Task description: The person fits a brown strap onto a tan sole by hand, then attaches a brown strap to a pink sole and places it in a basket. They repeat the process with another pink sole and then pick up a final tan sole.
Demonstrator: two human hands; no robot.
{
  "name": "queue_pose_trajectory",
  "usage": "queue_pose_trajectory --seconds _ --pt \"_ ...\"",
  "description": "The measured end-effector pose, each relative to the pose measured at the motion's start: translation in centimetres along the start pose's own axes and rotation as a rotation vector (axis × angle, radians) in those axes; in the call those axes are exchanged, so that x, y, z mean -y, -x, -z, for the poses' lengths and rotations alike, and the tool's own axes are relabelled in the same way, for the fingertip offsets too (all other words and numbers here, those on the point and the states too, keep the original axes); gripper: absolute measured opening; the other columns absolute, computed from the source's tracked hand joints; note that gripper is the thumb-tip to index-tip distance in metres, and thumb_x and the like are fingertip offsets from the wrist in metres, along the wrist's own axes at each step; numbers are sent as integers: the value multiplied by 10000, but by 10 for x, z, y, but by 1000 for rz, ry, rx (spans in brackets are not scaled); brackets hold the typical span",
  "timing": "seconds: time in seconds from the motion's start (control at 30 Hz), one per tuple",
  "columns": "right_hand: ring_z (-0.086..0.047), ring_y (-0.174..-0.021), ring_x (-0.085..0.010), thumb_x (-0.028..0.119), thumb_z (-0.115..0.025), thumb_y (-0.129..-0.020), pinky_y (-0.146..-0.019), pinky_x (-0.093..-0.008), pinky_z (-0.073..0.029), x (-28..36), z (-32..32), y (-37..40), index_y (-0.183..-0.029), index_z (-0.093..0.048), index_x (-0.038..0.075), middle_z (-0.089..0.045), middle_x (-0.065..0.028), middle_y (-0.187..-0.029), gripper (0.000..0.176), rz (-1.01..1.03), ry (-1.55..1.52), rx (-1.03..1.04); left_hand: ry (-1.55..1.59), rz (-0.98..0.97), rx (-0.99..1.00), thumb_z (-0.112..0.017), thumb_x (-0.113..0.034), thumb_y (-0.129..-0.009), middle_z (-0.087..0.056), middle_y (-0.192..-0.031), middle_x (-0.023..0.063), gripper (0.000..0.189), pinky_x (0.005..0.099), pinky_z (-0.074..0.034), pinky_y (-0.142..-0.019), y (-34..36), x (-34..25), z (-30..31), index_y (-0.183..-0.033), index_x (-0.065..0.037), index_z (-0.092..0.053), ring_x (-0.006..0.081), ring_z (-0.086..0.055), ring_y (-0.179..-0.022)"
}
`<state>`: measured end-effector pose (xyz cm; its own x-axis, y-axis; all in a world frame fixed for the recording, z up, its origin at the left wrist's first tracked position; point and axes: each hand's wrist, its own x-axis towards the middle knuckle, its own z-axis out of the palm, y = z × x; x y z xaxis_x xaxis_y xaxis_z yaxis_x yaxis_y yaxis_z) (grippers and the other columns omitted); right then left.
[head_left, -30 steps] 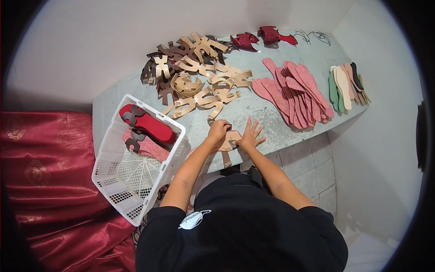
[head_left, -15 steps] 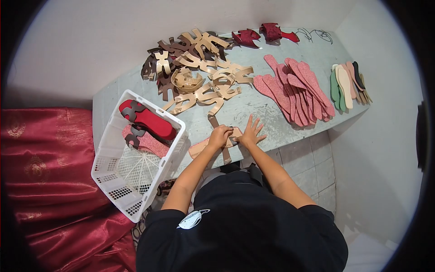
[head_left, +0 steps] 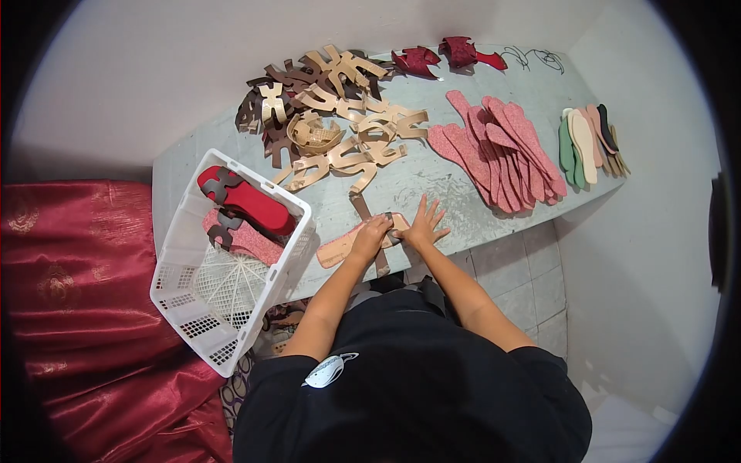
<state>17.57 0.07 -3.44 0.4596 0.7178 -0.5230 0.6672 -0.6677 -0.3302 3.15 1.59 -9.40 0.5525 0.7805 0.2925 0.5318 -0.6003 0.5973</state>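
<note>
The grey-topped table (head_left: 513, 83) has a plain pale wall (head_left: 185, 54) along its far edge and a whitish side wall (head_left: 648, 185), softly shadowed, to its right; square floor tiles (head_left: 513, 288) show below its near edge, and shiny red cloth (head_left: 85, 262) with gold motifs lies in folds to its left

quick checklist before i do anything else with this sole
1. Left hand on the sole: ok
2. Right hand at the sole's wider end: ok, fingers spread
3. Brown strips tucked in: not ok, they stick out on both sides
4. Strap stuck down firmly: cannot tell, the hands cover it
5. Room in the basket: ok, much of its floor shows
6. More pink soles on the table: ok
</note>
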Motion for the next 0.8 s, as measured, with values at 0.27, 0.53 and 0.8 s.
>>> queue_pose_trajectory --seconds 0.27,0.53,0.8 --pt "63 -1301 -388 413 -798 -498 -934 -672 -27 -4 0 2 -1374 54 243 86 -161 -1426 1234 -4 9 20 -35 -27 45 -517 -50 -778 -552 -1056 158 262 364 -422 -875 6 -3 3 -1034 -12 -559 306 -509 -1045" --pt "62 -1298 -400 438 -766 -546 -911 -692 -24 -11 -5 2 -1371 43 293 97 -174 -1422 1164 88 63 13 2 -33 46 -523 -36 -775 -535 -1105 158 284 377 -394 -911 13 -5 6 -1056 -11 -555 310 -480 -1087" --pt "33 -1300 -402 406 -670 -679 -894 -709 -16 -10 2 0 -1317 -107 477 79 -165 -1426 853 350 273 87 -156 12 46 -534 -124 -788 -530 -1137 91 282 582 -165 -985 18 -17 11 -1058 -53 -574 281 -381 -1193"
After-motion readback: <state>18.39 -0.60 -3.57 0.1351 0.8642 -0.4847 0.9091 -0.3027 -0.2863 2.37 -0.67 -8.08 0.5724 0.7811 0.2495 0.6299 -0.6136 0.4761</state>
